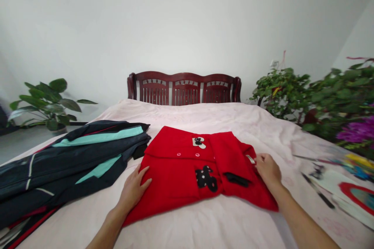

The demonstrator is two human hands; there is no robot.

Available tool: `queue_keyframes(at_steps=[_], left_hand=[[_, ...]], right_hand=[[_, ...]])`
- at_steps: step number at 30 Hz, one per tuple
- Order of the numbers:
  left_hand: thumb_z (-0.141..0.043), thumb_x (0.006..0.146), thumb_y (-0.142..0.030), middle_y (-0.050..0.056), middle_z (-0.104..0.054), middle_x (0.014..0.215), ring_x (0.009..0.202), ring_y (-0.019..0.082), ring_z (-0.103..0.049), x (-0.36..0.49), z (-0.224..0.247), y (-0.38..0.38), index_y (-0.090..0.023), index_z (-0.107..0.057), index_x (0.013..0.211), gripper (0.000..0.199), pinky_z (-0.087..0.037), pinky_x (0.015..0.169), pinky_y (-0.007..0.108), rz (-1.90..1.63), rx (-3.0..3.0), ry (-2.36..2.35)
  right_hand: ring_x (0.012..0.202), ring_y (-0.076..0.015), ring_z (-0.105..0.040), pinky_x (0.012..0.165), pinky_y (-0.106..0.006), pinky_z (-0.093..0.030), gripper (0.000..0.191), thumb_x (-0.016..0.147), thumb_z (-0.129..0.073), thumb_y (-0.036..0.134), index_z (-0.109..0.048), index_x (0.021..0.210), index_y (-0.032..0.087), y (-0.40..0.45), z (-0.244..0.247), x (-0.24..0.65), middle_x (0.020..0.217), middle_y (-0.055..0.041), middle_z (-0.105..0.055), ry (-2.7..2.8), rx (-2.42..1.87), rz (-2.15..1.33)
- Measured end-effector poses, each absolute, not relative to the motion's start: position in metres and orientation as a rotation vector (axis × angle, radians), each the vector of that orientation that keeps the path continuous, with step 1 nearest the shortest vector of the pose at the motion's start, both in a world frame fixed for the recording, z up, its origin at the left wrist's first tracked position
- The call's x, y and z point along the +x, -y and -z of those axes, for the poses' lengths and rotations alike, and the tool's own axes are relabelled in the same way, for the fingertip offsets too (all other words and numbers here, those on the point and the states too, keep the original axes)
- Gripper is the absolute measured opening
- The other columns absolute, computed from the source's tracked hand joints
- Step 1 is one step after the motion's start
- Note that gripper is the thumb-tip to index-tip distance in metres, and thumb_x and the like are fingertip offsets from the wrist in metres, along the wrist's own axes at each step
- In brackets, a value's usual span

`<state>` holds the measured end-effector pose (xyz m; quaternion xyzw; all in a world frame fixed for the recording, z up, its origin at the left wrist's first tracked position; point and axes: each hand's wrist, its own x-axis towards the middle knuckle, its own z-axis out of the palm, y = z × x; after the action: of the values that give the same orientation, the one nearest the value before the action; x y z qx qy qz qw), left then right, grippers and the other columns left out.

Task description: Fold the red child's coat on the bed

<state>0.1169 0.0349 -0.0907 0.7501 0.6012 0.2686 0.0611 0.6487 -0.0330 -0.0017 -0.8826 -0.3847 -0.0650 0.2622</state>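
A red buttoned coat point(175, 186) lies partly folded on the bed, its front up, with a black patterned applique and a smaller black-and-white one. One sleeve, showing a dark cuff, is laid across its right side. My left hand point(134, 186) rests on the coat's left edge, fingers spread apart. On the opposite side, my right hand point(267, 169) has its fingers closed on the coat's edge beside a small white label point(250, 159). The fingertips there are partly hidden.
Dark clothes point(87, 159) with mint panels lie at the left on the pink sheet point(181, 114). At the right are a black-handled knife point(318, 191) and a white item with a red ring point(355, 194). A wooden headboard point(187, 87) stands behind; plants point(283, 89) flank the bed.
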Motion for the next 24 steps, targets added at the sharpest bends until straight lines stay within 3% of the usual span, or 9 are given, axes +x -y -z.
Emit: queue_keyframes(at_steps=[4, 9, 14, 19, 21, 24], left_hand=[[-0.051, 0.086, -0.039, 0.013, -0.05, 0.146, 0.136, 0.029, -0.046, 0.114, 0.092, -0.038, -0.016, -0.06, 0.132, 0.052, -0.034, 0.116, 0.043, -0.922, 2.158, -1.767], [-0.046, 0.082, -0.029, 0.012, -0.056, 0.139, 0.133, 0.025, -0.05, 0.096, 0.087, -0.037, -0.016, -0.065, 0.122, 0.047, -0.034, 0.116, 0.042, -1.082, 2.025, -1.633], [-0.043, 0.066, -0.009, 0.007, -0.06, 0.136, 0.132, 0.024, -0.051, 0.052, 0.076, -0.017, -0.022, -0.07, 0.111, 0.054, -0.033, 0.117, 0.044, -0.958, 2.11, -1.423], [-0.05, 0.066, -0.004, 0.0, -0.042, 0.154, 0.143, 0.027, -0.036, 0.01, 0.069, 0.008, -0.034, -0.057, 0.135, 0.076, -0.027, 0.119, 0.045, -0.575, 2.278, -1.242], [-0.058, 0.07, -0.009, -0.001, -0.032, 0.16, 0.146, 0.03, -0.03, 0.004, 0.068, 0.014, -0.038, -0.047, 0.143, 0.08, -0.026, 0.119, 0.048, -0.477, 2.308, -1.23], [-0.073, 0.072, -0.025, 0.002, -0.021, 0.164, 0.148, 0.035, -0.023, 0.006, 0.066, 0.019, -0.039, -0.038, 0.148, 0.085, -0.029, 0.117, 0.052, -0.438, 2.363, -1.195]], right_hand=[[0.086, -0.0233, -0.066, 0.07, -0.033, -0.047, 0.034, 0.086, -0.043, 0.03, -0.066, 0.108, 0.019, 0.047, 0.005, 0.638, 0.105, -0.0111, -0.071, 1.034, -2.217, 0.186], [0.104, -0.0255, -0.06, 0.095, -0.042, -0.043, 0.024, 0.085, -0.046, 0.025, -0.065, 0.101, 0.021, 0.074, 0.006, 0.572, 0.106, -0.0086, -0.069, 1.508, -1.703, 0.504], [0.107, -0.0216, -0.057, 0.096, -0.038, -0.042, 0.022, 0.088, -0.055, 0.022, -0.063, 0.109, 0.025, 0.1, 0.006, 0.477, 0.112, -0.0047, -0.067, 2.154, -1.397, 0.155], [0.117, -0.0248, -0.051, 0.104, -0.041, -0.036, 0.059, 0.08, -0.072, 0.044, -0.052, 0.133, 0.026, 0.091, 0.023, 0.411, 0.129, -0.0061, -0.06, 2.472, -1.286, 0.017], [0.109, -0.0252, -0.054, 0.097, -0.041, -0.039, 0.052, 0.081, -0.07, 0.046, -0.056, 0.126, 0.023, 0.08, 0.03, 0.395, 0.119, -0.0072, -0.063, 2.555, -1.278, 0.085], [0.096, -0.023, -0.056, 0.086, -0.037, -0.041, 0.023, 0.087, -0.064, 0.035, -0.062, 0.106, 0.021, 0.065, 0.036, 0.38, 0.102, -0.0055, -0.066, 2.577, -1.324, 0.173]])
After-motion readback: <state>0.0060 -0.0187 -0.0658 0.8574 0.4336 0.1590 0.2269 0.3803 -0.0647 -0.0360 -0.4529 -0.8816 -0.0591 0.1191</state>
